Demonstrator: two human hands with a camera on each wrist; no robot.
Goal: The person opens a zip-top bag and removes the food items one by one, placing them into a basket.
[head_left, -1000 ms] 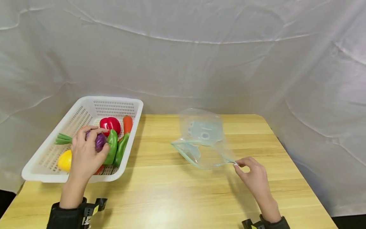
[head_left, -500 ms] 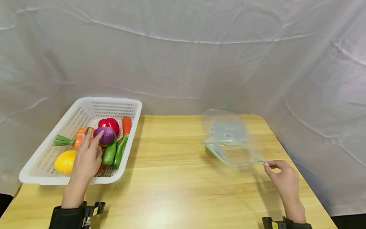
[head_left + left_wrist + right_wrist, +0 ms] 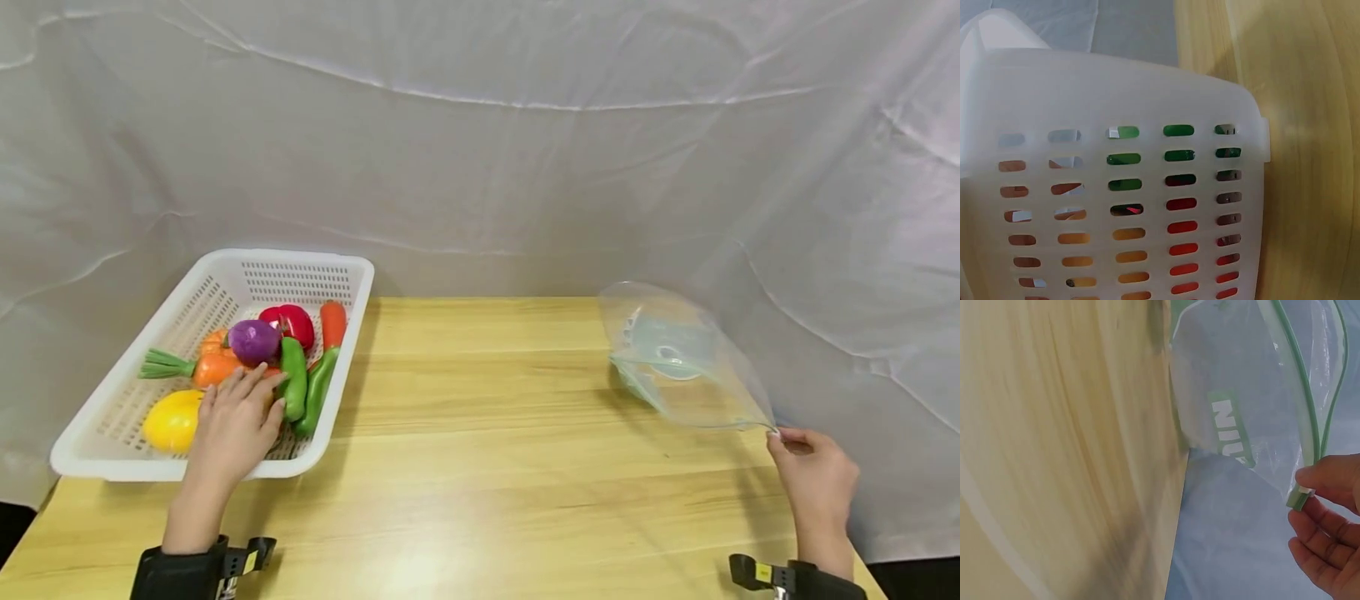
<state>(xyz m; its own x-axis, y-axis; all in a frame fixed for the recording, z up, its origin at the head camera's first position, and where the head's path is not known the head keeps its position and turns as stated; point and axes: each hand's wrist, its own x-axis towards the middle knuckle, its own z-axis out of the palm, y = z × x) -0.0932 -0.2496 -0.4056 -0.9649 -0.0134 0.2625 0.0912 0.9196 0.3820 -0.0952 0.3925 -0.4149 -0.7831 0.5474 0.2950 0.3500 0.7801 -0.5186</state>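
1. Basket: one, white and perforated, at the table's left edge, its far end past the back edge.
2. In the basket, counted: one yellow lemon at the near left, one orange carrot with green leaves pointing left, one purple onion on top, one red pepper behind it, two green pods side by side, and one orange-red piece by the right wall. A small orange bit behind the carrot is too hidden to name.
3. One clear zip bag with a green-edged mouth stands open at the table's far right corner; it looks empty, apart from pale printing on its wall.
4. The left hand lies inside the basket with fingers straight, fingertips touching the carrot and the nearer pod, gripping nothing.
5. The right hand, just off the right edge, pinches the bag's slider tab between thumb and forefinger; the other fingers curl loosely.
6. A second ago the left hand cupped the onion; now the onion rests free on the pile. The bag has travelled from the table's middle to its right edge, drawn along by the right hand.
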